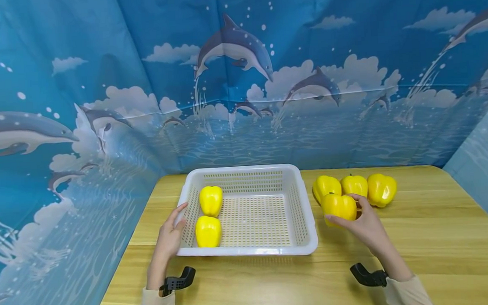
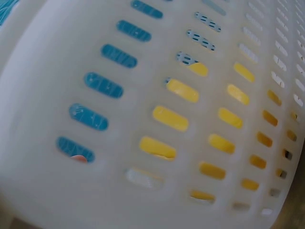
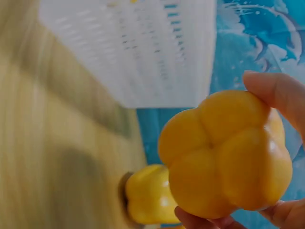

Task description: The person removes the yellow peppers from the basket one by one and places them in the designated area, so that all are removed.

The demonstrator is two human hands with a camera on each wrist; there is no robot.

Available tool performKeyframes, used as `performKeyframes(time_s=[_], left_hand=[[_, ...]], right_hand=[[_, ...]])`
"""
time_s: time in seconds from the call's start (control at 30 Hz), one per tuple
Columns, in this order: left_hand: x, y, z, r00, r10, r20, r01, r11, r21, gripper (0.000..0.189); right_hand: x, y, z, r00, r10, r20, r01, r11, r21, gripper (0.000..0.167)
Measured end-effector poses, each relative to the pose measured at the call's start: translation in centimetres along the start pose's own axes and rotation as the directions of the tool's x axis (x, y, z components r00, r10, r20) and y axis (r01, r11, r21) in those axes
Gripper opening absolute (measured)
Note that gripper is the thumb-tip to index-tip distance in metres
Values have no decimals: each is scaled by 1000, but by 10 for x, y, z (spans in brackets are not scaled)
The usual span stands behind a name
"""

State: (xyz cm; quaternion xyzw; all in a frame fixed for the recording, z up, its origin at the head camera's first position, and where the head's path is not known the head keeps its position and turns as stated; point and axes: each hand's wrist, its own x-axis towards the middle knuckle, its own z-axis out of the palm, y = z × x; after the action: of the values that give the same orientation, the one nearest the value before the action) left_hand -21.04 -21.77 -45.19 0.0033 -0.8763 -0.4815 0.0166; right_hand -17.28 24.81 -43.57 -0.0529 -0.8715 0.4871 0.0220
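Note:
In the head view my right hand (image 1: 367, 224) holds a yellow bell pepper (image 1: 339, 206) between thumb and fingers. The right wrist view shows the lobed end of this pepper (image 3: 226, 155) raised off the table. Just behind it stand three more yellow peppers, one at the left (image 1: 326, 187), one in the middle (image 1: 354, 185) and one at the right (image 1: 382, 189). My left hand (image 1: 170, 238) rests at the left rim of a white slotted plastic basket (image 1: 250, 251), thumb and index finger spread. Two yellow peppers, one rear (image 1: 211, 200) and one front (image 1: 208, 231), lie along the basket's left side.
A wooden table (image 1: 260, 286) carries everything. Behind it hangs a blue dolphin-print curtain (image 1: 235, 139), close to the basket's back edge. Table surface shows between the basket and the peppers at the right. Each wrist wears a black mount, left (image 1: 180, 280) and right (image 1: 369, 276).

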Motion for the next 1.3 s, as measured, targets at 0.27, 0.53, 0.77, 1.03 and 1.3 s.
performKeyframes(time_s=[0.27,0.53,0.77,1.03,1.3], left_hand=[[0,0,0,1000,-2,0,2,1000,3,44],[0,-1,0,1000,-2,-3,2,1000,4,44],[0,-2,0,1000,4,-7,-4,1000,7,43],[0,-3,1,1000,8,-8,-8,1000,10,43],[0,-2,0,1000,6,-8,-6,1000,11,44]], right_hand=[[0,18,3,998,60,31,-57,996,-74,101],[2,33,8,995,82,49,-77,993,-94,100],[2,39,11,995,78,63,-72,994,-82,102],[3,42,13,993,94,76,-89,994,-67,102],[5,44,13,987,126,100,-119,990,-71,103]])
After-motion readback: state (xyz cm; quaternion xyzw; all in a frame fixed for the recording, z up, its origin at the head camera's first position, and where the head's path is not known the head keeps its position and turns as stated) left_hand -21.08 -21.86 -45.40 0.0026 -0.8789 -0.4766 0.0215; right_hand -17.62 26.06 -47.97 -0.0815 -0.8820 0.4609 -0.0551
